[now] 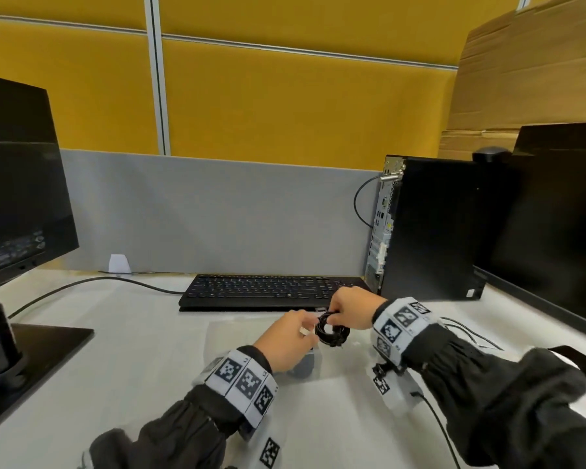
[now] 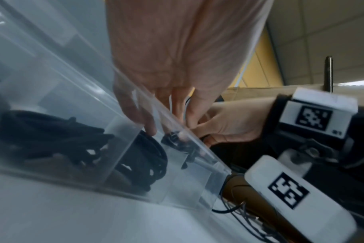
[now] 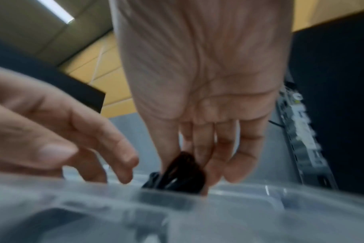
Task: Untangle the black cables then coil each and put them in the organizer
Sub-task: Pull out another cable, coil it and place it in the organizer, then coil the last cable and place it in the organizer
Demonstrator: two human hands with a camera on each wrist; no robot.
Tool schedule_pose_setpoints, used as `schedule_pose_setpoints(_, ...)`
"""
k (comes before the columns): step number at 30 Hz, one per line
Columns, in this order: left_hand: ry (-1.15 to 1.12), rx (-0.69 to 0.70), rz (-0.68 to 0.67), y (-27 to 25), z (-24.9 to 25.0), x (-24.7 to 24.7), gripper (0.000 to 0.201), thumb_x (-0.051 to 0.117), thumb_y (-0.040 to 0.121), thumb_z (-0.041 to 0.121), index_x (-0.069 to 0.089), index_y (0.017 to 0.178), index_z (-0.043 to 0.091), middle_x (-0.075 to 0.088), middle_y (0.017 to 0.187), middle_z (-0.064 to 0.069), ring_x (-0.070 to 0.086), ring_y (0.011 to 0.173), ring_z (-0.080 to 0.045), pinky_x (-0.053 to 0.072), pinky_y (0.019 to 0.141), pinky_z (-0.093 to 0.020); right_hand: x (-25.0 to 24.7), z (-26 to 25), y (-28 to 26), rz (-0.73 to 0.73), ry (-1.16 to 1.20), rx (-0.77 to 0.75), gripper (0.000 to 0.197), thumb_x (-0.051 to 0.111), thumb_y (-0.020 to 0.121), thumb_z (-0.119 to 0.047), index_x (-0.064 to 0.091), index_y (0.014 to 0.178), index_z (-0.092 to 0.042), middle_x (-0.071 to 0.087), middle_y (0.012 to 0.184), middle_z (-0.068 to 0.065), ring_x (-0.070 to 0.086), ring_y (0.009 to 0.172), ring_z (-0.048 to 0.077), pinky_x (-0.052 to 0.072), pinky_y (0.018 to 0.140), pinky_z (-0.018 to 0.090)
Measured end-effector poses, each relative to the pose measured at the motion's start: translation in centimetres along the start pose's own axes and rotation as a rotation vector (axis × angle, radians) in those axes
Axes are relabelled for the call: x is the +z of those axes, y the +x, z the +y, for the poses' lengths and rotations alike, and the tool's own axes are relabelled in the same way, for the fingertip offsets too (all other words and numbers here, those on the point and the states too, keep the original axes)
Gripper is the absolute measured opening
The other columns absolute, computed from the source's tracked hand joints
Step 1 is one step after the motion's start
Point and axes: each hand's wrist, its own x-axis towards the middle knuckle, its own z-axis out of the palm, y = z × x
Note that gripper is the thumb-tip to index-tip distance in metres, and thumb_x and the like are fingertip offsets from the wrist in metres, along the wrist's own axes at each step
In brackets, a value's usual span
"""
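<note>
We are seeing a black coiled cable (image 1: 330,330) over a clear organizer (image 2: 123,157), wristbands (image 1: 242,384) showing black-and-white square codes on white, black sleeves (image 1: 487,377), a black keyboard (image 1: 268,291), a white desk (image 1: 115,350), and mustard-yellow panels (image 1: 285,96) topping a grey partition (image 1: 200,214).

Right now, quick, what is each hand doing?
Left hand: open, fingers relaxed at the clear organizer, gripping nothing.
Right hand: pinching the coiled black cable over the organizer.
</note>
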Motion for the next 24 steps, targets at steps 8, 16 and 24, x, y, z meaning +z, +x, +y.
schedule_pose_setpoints(8, 0.252, 0.05, -0.105, 0.6, -0.6, 0.3, 0.031, 0.042, 0.098, 0.025, 0.065, 0.113, 0.01, 0.062, 0.118, -0.008, 0.056, 0.107, -0.021, 0.043, 0.092, -0.029, 2.0, -2.0, 1.3, -0.199, -0.275, -0.044, 0.027, 0.057, 0.091, -0.021, 0.068, 0.11, -0.006, 0.069, 0.106, 0.013, 0.054, 0.081, 0.021, 0.043, 0.073, 0.029)
schedule_pose_setpoints(16, 0.287, 0.125, -0.155, 0.9, -1.2, 0.5, 0.034, 0.038, 0.099, 0.026, 0.065, 0.115, 0.011, 0.062, 0.12, -0.006, 0.055, 0.108, -0.02, 0.041, 0.097, -0.032, 3.4, -2.7, -0.1, 0.093, -0.404, 0.033, 0.027, 0.053, 0.093, -0.017, 0.055, 0.119, -0.007, 0.06, 0.117, 0.012, 0.057, 0.11, 0.029, 0.046, 0.087, 0.038)
schedule_pose_setpoints(24, 0.264, 0.128, -0.146, 0.9, -1.3, 0.8, 0.032, 0.042, 0.098, 0.028, 0.066, 0.114, 0.013, 0.065, 0.118, -0.003, 0.058, 0.105, -0.019, 0.043, 0.095, -0.032, 2.4, -3.7, -0.4, 0.091, -0.413, 0.068, 0.028, 0.054, 0.091, -0.007, 0.056, 0.118, -0.005, 0.058, 0.12, 0.013, 0.058, 0.109, 0.031, 0.047, 0.083, 0.037)
